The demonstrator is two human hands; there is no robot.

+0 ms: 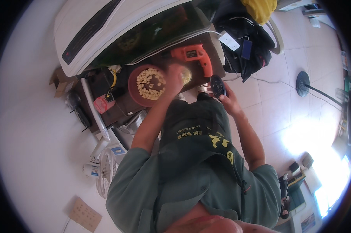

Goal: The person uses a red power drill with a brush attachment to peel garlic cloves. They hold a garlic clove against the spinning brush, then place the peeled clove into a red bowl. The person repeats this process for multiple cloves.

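My left hand (175, 77) is blurred and reaches over the right edge of a reddish round basin (133, 87). Many peeled pale cloves, like garlic (148, 92), lie inside the basin. Against the fingers is a small clear round container (187, 76) with pale yellow pieces in it; whether the hand grips it is unclear. My right hand (230, 100) holds a dark, round, lid-like disc (218, 86) with small light marks on its face, tilted at the table's right edge. A red electric drill (196, 55) lies on the dark table (219, 62) behind the container.
A large white-framed case with a dark window (152, 32) stands along the table's back. A yellow-handled tool (114, 80) and a pink-and-white package (102, 104) lie left. At the right are a white power strip (229, 40), dark bag (251, 32) and floor stand base (302, 84).
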